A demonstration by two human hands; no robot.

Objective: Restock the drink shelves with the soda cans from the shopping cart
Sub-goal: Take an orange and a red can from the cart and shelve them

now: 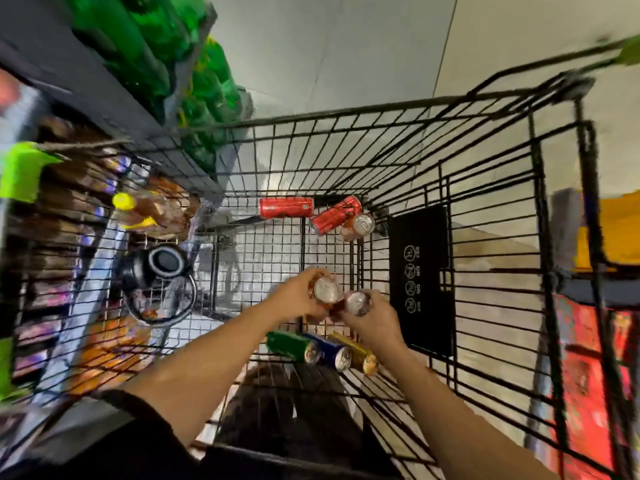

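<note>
Both my hands reach into the black wire shopping cart point(485, 188). My left hand point(298, 299) grips an orange-brown soda can point(326, 289) with its silver top facing me. My right hand point(375, 322) grips a second can point(356, 303) right beside it, the two cans touching. Under my hands lie a green can point(292, 346), a blue can point(332, 351) and a gold can point(356, 353) side by side. At the cart's far end lie two red cans point(286, 207) point(334, 216) and an orange can point(358, 226).
Drink shelves run along the left: green bottles point(145, 46) on top, an iced-tea bottle with a yellow cap point(138, 209) and packed cans lower down. A black round object point(166, 265) hangs outside the cart's left wall. Red packs point(585, 375) stand at right.
</note>
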